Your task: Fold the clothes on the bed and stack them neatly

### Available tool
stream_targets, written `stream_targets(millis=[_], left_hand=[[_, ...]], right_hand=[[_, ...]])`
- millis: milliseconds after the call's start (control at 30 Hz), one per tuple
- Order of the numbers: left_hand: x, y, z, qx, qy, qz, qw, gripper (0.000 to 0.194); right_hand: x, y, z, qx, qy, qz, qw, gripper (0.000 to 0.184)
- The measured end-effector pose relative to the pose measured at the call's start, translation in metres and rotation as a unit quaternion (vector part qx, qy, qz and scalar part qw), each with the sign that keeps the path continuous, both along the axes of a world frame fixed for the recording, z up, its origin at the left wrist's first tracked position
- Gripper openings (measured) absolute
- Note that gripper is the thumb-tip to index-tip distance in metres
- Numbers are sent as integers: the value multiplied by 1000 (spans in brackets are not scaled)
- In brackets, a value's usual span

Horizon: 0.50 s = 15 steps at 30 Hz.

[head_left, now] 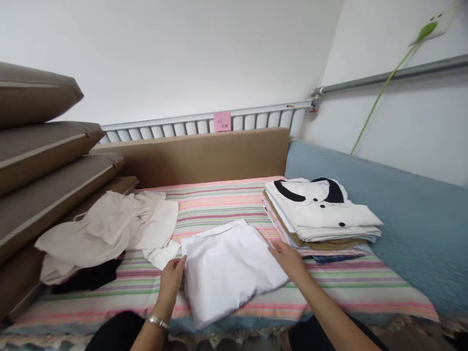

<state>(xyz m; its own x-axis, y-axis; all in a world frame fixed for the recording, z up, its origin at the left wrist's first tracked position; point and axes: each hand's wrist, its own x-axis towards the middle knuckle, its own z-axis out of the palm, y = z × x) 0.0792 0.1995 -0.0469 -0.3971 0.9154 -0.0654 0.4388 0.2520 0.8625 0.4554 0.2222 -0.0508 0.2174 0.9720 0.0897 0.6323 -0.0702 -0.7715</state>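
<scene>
A folded white garment [230, 268] lies in front of me on the striped cloth, its lower edge loose and slightly wrinkled. My left hand [172, 278], with a silver band at the wrist, is closed with fingertips at the garment's left edge. At the opposite edge, my right hand [288, 261] pinches the fabric near its upper right side. Beyond my right hand sits a neat stack of folded clothes [329, 219], topped by a white shirt with a black-trimmed collar and black buttons. Left of my left hand is a loose heap of off-white clothes [109, 224].
Thick brown cushions [54, 180] are piled at the left. A black cloth [89, 278] shows under the heap. The striped cloth [215, 195] covers the seat, with a brown backrest [197, 156] and radiator [168, 130] behind. A blue cushion [369, 180] runs along the right.
</scene>
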Motion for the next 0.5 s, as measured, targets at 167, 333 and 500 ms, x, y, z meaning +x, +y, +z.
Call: stream_targets(millis=[167, 333, 500], left_hand=[[14, 33, 8, -26, 37, 8, 999, 29], [22, 38, 5, -15, -28, 5, 999, 23], [25, 31, -10, -8, -326, 54, 944, 30]], right_hand=[[-27, 52, 17, -44, -70, -2, 997, 22], [-41, 90, 8, -55, -63, -21, 996, 18], [-46, 103, -3, 4, 10, 39, 999, 20]])
